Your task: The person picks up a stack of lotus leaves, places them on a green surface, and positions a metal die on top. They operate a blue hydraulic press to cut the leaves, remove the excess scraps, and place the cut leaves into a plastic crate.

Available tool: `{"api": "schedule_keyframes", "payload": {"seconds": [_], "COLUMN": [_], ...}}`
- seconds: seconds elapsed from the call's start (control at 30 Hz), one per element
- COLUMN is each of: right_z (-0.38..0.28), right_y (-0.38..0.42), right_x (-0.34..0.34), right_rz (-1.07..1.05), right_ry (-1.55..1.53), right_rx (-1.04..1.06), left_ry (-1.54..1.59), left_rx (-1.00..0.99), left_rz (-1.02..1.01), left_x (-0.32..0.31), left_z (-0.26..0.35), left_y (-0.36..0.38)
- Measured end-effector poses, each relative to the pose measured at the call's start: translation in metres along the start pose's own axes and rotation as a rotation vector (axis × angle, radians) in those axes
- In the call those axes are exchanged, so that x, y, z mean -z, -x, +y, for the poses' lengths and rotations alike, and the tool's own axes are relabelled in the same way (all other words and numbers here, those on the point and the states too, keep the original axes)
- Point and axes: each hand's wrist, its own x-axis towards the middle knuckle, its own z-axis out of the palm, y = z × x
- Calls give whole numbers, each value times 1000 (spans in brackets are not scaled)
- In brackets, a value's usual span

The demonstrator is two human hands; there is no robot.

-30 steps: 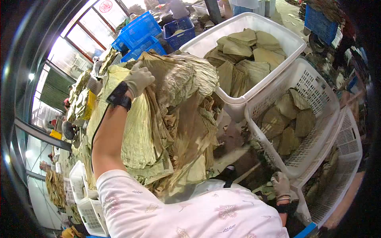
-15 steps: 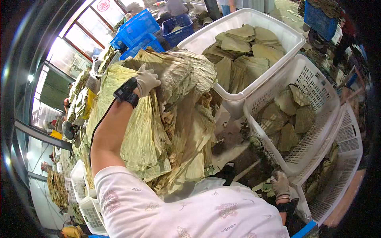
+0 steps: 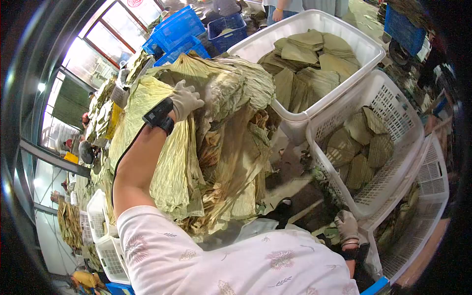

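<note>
My left hand (image 3: 187, 101), in a pale work glove with a black device strapped at the wrist, rests on a tall heap of large dried lotus leaves (image 3: 172, 167). Its fingers curl over the upper folds of a yellow-green leaf, and creases gather towards the glove. Browner, crumpled leaves (image 3: 231, 93) lie just to its right. Low on the right, my gloved right hand (image 3: 347, 226) hangs beside the rim of a white slatted basket (image 3: 364, 204). Its fingers are curled, and whatever they may hold is hidden.
A white tub (image 3: 295, 116) holds stacked, fan-shaped leaf pieces; the slatted basket holds more. Another white basket (image 3: 435, 172) leans at the far right. Blue crates (image 3: 174, 32) stand behind the heap. Other people are in the background, one with a hand (image 3: 278, 14) beyond the tub.
The view has shifted slightly, so the surroundings sit a little further right. My left hand stays on the leaves and my right hand stays beside the basket.
</note>
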Motion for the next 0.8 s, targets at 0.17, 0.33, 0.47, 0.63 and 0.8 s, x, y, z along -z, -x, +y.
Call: {"api": "schedule_keyframes", "payload": {"seconds": [0.17,0.33,0.47,0.63,0.8], "right_z": [2,-6,-37,-48,-144], "right_y": [1,2,1,-11,-3], "right_x": [-7,4,36,57,129], "right_rz": [53,47,20,128,169], "right_ry": [-36,-12,16,-94,-503], "right_rx": [-24,8,16,141,365], "left_ry": [-64,-196,-227,112,157], "left_rx": [0,181,636,648,671], "left_rz": [95,351,502,1136,1344], "left_x": [-15,7,77,159,235], "left_z": [-11,-63,-107,-129,-49], "left_y": [7,62,154,229,163]}}
